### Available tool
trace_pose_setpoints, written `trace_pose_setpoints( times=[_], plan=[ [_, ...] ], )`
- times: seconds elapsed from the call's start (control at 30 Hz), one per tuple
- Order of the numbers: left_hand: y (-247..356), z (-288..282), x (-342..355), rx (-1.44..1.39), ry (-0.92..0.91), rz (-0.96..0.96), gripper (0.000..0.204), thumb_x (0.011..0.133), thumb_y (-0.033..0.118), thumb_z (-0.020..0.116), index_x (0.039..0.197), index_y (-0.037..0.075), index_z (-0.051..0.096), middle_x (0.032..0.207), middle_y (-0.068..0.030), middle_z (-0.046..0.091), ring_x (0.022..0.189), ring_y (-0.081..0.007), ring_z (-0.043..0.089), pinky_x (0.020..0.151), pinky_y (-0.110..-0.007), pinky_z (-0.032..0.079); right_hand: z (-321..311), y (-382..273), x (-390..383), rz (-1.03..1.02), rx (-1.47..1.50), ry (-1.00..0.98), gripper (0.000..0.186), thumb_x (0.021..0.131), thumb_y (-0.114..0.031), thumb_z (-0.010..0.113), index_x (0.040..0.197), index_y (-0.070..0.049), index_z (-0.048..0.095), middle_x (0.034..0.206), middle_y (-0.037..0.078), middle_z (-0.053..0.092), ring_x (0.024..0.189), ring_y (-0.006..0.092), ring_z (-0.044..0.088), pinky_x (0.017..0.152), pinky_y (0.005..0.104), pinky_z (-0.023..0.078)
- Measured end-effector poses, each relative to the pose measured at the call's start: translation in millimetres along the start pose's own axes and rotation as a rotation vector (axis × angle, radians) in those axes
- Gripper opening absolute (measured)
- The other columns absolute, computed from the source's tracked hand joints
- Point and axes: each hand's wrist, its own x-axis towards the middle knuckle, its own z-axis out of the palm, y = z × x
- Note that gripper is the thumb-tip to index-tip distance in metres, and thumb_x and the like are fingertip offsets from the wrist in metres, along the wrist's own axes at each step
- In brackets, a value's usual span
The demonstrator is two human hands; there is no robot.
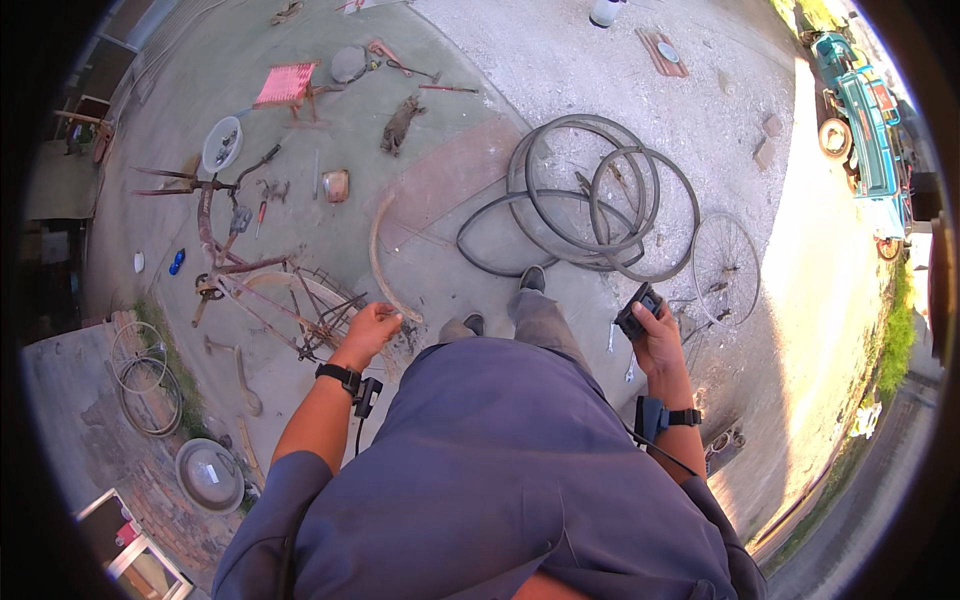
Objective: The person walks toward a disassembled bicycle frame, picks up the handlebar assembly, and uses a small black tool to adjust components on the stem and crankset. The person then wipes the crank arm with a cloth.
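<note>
My left hand [371,330] is closed, with thumb and fingertips together over the lower end of a curved, pale brownish strip [379,255] like a bicycle mudguard. Whether the fingers grip that strip or something small is unclear. Just left of this hand lies a rusty bicycle frame [211,240] with handlebars, crank and rear rack, without a front wheel. In my right hand [658,335] is a black boxy object [638,310], wrapped by fingers and thumb; its exact kind is not plain. A bare spoked wheel [727,270] lies right of this hand.
Several black tyres [600,198] lie ahead. Around the frame are a white basin [222,144] of small parts, a red-handled screwdriver [261,219], a blue bottle [177,262] and a pink-topped stool [285,85]. Spanners [629,370] lie near my right hand. A teal vehicle [875,135] stands far right.
</note>
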Motion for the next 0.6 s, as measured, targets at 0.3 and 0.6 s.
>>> trace_pose_setpoints(
  times=[0.3, 0.6],
  plan=[
    [55.0, 40.5, 19.2, -0.082, 0.142, -0.095, 0.043, 0.093, 0.02, 0.068, 0.126, -0.003, 0.053, 0.103, -0.0102, 0.067, 0.088, -0.0174, 0.066, 0.071, -0.03, 0.051, 28.7, -92.5, 146.8, 0.109, -0.054, -0.157, 0.032, 0.094, -0.01, 0.066, 0.122, -0.004, 0.051, 0.109, 0.006, 0.064, 0.097, 0.0202, 0.065, 0.089, 0.04, 0.055],
    [123.3, 4.3, 122.0, -0.179, 0.202, -0.14, 0.042, 0.092, 0.021, 0.07, 0.124, -0.004, 0.056, 0.104, -0.0124, 0.068, 0.084, -0.0173, 0.066, 0.069, -0.031, 0.051, 111.5, -128.2, 287.9, 0.254, -0.102, -0.215, 0.04, 0.095, -0.007, 0.053, 0.135, -0.002, 0.053, 0.124, 0.012, 0.063, 0.11, 0.0271, 0.062, 0.094, 0.042, 0.051]
  ],
)
